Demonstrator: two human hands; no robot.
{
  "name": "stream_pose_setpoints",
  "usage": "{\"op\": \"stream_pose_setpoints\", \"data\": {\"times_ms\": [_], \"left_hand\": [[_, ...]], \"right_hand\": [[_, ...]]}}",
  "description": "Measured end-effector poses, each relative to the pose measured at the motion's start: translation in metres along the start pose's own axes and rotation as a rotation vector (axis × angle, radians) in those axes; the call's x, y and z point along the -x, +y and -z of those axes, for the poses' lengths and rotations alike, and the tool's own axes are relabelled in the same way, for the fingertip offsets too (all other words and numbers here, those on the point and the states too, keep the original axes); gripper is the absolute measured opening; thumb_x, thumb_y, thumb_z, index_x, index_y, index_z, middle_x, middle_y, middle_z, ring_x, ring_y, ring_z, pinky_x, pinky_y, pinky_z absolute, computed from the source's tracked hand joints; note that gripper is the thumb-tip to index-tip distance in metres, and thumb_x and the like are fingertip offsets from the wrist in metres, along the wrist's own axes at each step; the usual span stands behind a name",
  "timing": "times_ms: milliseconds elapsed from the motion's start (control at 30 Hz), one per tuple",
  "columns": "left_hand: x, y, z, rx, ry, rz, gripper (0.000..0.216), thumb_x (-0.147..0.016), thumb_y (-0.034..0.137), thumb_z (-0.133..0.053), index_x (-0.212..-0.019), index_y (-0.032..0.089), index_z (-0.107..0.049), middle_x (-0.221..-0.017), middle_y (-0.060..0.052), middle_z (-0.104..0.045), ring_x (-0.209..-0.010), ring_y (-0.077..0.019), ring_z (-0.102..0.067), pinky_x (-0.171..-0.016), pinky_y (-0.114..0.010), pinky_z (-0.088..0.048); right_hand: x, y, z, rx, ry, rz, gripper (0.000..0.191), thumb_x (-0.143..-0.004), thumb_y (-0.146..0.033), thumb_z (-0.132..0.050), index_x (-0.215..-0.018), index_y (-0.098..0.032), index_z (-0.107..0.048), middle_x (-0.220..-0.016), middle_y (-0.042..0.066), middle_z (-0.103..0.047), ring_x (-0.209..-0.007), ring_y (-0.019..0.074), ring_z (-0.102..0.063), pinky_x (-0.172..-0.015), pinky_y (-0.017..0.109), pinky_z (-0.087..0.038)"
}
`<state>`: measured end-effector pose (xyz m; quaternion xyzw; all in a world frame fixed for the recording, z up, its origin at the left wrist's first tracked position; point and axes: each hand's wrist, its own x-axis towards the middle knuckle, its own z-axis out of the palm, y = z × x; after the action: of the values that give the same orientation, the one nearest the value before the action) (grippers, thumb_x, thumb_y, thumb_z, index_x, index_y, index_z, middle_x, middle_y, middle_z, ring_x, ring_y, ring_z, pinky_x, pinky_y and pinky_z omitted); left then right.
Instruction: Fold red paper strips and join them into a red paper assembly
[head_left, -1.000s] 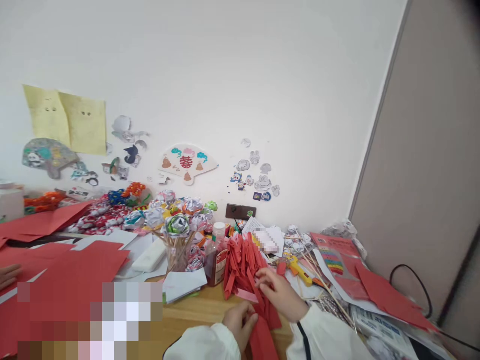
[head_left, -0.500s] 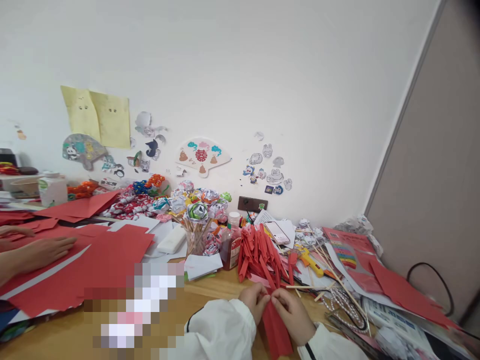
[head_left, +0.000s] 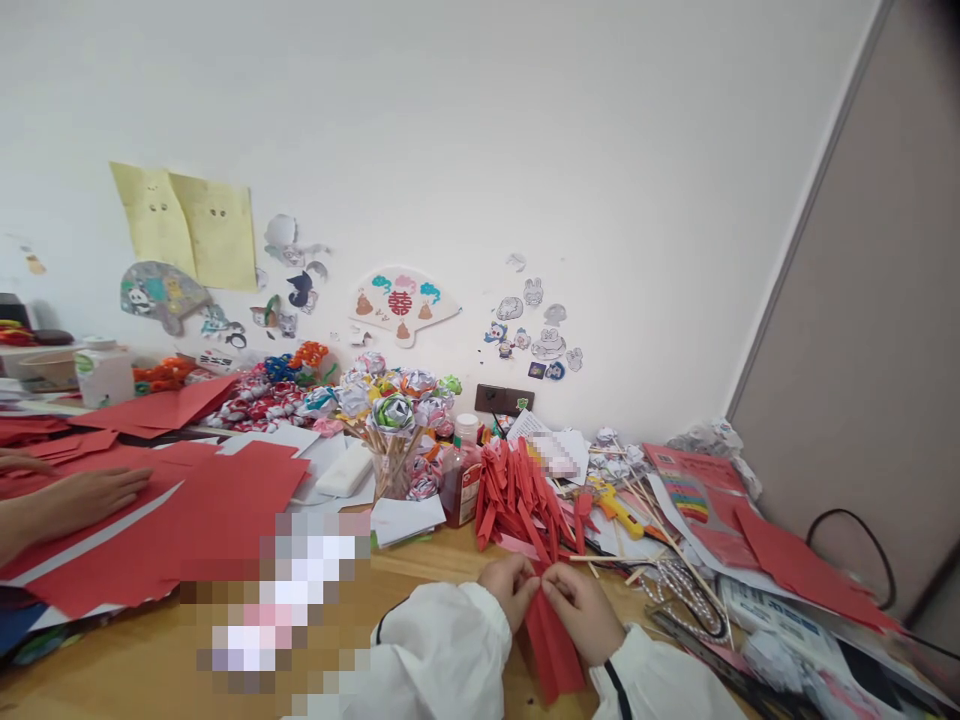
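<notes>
A folded strip of red paper [head_left: 551,645] hangs down between my two hands over the wooden table. My left hand [head_left: 512,588] pinches its upper end from the left, thumb against fingers. From the right, my right hand [head_left: 581,605] pinches the same end, the fingertips of both hands almost meeting. Lengthwise creases show on the paper, which widens toward me. Just beyond my hands lies a heap of folded red paper pieces [head_left: 517,490]. White sleeves cover both my wrists.
A bottle [head_left: 463,475] and a cup of sticks [head_left: 391,465] with paper flowers stand behind. To the right lie a yellow glue gun [head_left: 621,512], a bead string [head_left: 686,600] and red sheets [head_left: 806,570]. Another person's hand [head_left: 97,500] rests on red paper [head_left: 247,500] at the left.
My hands keep their pinch on the red paper strip and have barely moved. The view has shifted slightly. At the left, the other person's hands have moved only a little.
</notes>
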<state>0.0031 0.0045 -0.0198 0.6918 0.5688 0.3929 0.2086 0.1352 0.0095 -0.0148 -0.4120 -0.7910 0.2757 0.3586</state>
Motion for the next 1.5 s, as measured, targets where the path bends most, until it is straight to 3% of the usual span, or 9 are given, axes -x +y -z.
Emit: {"op": "stream_pose_setpoints", "data": {"times_ms": [467,633,767,867,1100,1500], "left_hand": [[0.002,0.010,0.012,-0.059,-0.040,-0.027,0.017,-0.066,0.026,-0.043,-0.062,0.015,-0.055,-0.044,0.005,-0.039,-0.044,-0.0087,-0.037,-0.043,-0.019,-0.027],[0.004,0.032,0.047,-0.104,0.037,-0.109,0.020,-0.069,0.030,-0.042,-0.074,0.016,-0.055,-0.058,-0.001,-0.054,-0.054,-0.0113,-0.047,-0.051,-0.021,-0.033],[0.004,0.056,0.084,-0.125,0.108,-0.214,0.024,-0.072,0.034,-0.037,-0.076,0.017,-0.053,-0.061,0.000,-0.055,-0.054,-0.0103,-0.047,-0.051,-0.020,-0.034],[0.009,0.076,0.100,-0.083,0.145,-0.263,0.026,-0.074,0.035,-0.035,-0.074,0.016,-0.052,-0.059,0.001,-0.055,-0.049,-0.0084,-0.044,-0.048,-0.018,-0.033],[0.023,0.109,0.094,-0.015,0.182,-0.341,0.024,-0.075,0.029,-0.034,-0.069,0.016,-0.053,-0.056,0.002,-0.052,-0.051,-0.0074,-0.045,-0.049,-0.017,-0.034],[0.032,0.125,0.098,0.077,0.211,-0.378,0.022,-0.075,0.027,-0.036,-0.065,0.015,-0.052,-0.055,0.001,-0.052,-0.050,-0.0073,-0.045,-0.050,-0.019,-0.036]], "right_hand": [[0.000,0.001,-0.002,-0.058,-0.003,0.021,0.020,-0.073,-0.029,-0.038,-0.061,-0.014,-0.046,-0.056,-0.001,-0.046,-0.054,0.0106,-0.044,-0.051,0.020,-0.033],[0.000,0.001,-0.004,-0.026,0.038,0.027,0.019,-0.071,-0.027,-0.039,-0.063,-0.014,-0.049,-0.054,-0.002,-0.046,-0.051,0.0101,-0.041,-0.048,0.020,-0.031],[0.000,0.001,-0.005,-0.016,0.050,0.022,0.018,-0.071,-0.026,-0.038,-0.063,-0.014,-0.050,-0.054,-0.002,-0.047,-0.051,0.0099,-0.041,-0.048,0.019,-0.031],[-0.001,0.001,-0.006,-0.002,0.041,0.011,0.018,-0.071,-0.026,-0.038,-0.065,-0.014,-0.050,-0.055,-0.001,-0.048,-0.052,0.0104,-0.043,-0.049,0.020,-0.032],[0.000,0.003,-0.007,0.009,0.029,0.031,0.018,-0.072,-0.026,-0.039,-0.065,-0.014,-0.050,-0.059,0.000,-0.051,-0.056,0.0120,-0.045,-0.052,0.021,-0.033],[0.000,-0.003,-0.005,0.027,0.011,0.020,0.015,-0.070,-0.022,-0.040,-0.063,-0.014,-0.051,-0.060,0.000,-0.053,-0.056,0.0119,-0.046,-0.052,0.021,-0.032]]}}
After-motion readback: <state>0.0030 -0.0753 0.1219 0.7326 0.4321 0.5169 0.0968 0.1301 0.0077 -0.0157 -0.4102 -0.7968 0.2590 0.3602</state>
